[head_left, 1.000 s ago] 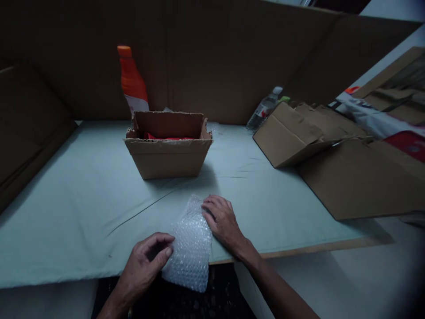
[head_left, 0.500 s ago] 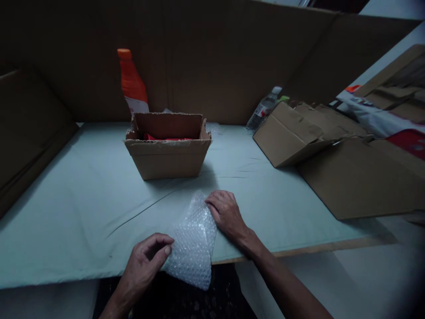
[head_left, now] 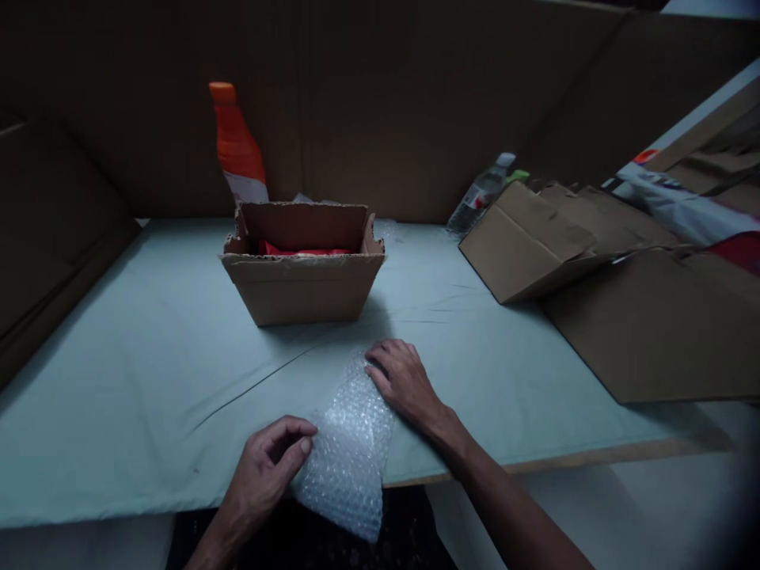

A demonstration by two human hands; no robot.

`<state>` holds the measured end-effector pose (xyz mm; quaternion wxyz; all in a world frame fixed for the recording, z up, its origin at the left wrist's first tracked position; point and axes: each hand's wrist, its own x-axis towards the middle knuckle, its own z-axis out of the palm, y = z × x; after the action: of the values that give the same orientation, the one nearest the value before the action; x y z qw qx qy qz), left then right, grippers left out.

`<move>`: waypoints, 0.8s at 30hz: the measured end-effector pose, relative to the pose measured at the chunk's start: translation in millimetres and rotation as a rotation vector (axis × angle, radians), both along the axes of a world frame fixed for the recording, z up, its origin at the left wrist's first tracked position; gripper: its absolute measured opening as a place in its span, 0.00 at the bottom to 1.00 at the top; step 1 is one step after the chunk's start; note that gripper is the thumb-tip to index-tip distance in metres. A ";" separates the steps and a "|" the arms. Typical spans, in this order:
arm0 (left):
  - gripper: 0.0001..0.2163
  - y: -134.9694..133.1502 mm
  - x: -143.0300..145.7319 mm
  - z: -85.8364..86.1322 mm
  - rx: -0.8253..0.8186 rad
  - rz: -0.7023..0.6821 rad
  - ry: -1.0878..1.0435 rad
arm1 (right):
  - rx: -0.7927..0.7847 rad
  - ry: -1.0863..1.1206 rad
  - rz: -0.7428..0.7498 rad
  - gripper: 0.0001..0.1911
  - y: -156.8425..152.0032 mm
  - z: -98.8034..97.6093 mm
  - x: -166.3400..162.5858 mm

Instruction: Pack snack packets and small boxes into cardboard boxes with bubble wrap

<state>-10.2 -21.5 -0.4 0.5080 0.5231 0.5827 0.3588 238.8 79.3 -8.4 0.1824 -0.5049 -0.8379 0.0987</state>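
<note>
A clear sheet of bubble wrap (head_left: 350,459) lies at the front of the table, its lower end hanging past the edge. My left hand (head_left: 267,459) pinches the sheet's left edge between thumb and fingers. At the upper right corner of the wrap, my right hand (head_left: 404,384) has its curled fingers closed on the plastic. Just beyond stands a small open cardboard box (head_left: 302,289) with something red (head_left: 302,251) inside, mostly hidden by the front wall.
An orange bottle (head_left: 237,150) stands behind the box. To the right, a clear plastic bottle (head_left: 484,194) leans beside brown cartons (head_left: 528,237). Tall cardboard panels (head_left: 385,103) border the back and left of the cloth-covered table (head_left: 148,340).
The view has shifted slightly. The bubble wrap's lower end has dropped a little further over the edge, while both hands stay nearly in place.
</note>
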 end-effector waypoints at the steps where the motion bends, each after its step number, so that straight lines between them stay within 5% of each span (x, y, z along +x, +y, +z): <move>1: 0.11 0.1 0.5 -0.1 0.003 -0.008 0.006 | 0.002 0.008 -0.001 0.06 -1.1 -1.3 -0.6; 24: 0.08 1.5 7.7 -14.1 0.179 -0.070 -0.002 | 0.159 0.140 0.015 0.07 17.7 -15.3 5.1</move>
<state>-2.5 -19.9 -14.5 0.4720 0.5861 0.5293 0.3919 243.8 97.0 -23.7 0.2793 -0.4742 -0.8321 0.0683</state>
